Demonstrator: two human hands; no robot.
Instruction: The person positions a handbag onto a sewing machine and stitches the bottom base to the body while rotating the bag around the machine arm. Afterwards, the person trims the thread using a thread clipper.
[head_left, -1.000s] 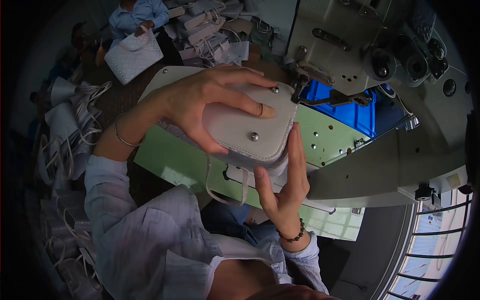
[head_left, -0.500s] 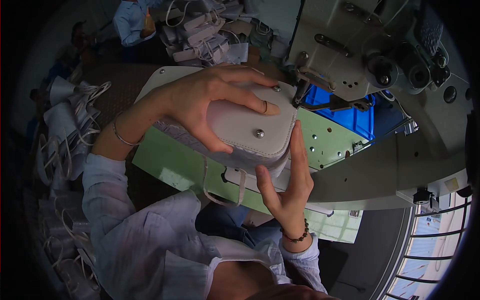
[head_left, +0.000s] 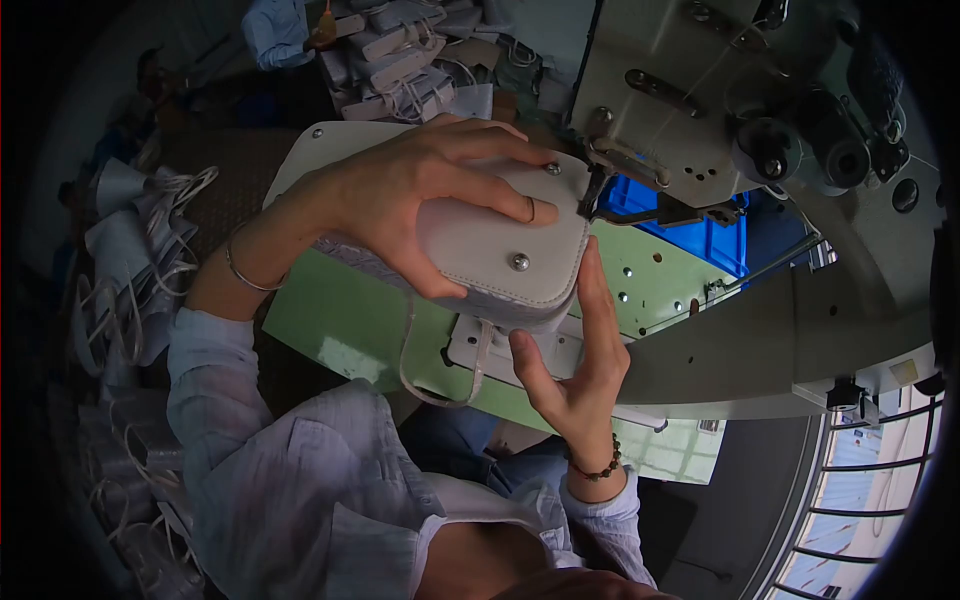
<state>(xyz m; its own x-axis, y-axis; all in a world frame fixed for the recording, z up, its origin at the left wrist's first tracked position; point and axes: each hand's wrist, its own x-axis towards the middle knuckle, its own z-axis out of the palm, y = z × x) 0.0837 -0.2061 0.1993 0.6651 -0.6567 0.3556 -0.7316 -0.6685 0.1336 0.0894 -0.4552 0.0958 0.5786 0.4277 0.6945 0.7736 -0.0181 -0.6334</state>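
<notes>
A pale grey handbag [head_left: 480, 240] lies with its flat base turned up, small round metal feet on it and stitching along its edge. My left hand [head_left: 430, 190] spans the base, fingers spread and pressed on it, the thumb along the near edge, holding the bag. One corner touches the presser foot [head_left: 592, 195] of a sewing machine [head_left: 690, 110]. Against the bag's right side rests the forefinger of my right hand [head_left: 580, 360]; its thumb stands apart, hand open. A light strap [head_left: 408, 345] hangs below the bag. The needle point is hidden.
Beneath the bag is a green machine table [head_left: 340, 320], with a blue crate [head_left: 690, 225] behind it. Piles of grey bag pieces [head_left: 130, 260] lie at left, more bags [head_left: 400, 60] at the back. Another person [head_left: 275, 35] stands there. A barred window [head_left: 860, 500] is at lower right.
The bag's corner has shifted slightly up and left at the presser foot, turning a little. Both hands stay on it. The person in the back has moved slightly right.
</notes>
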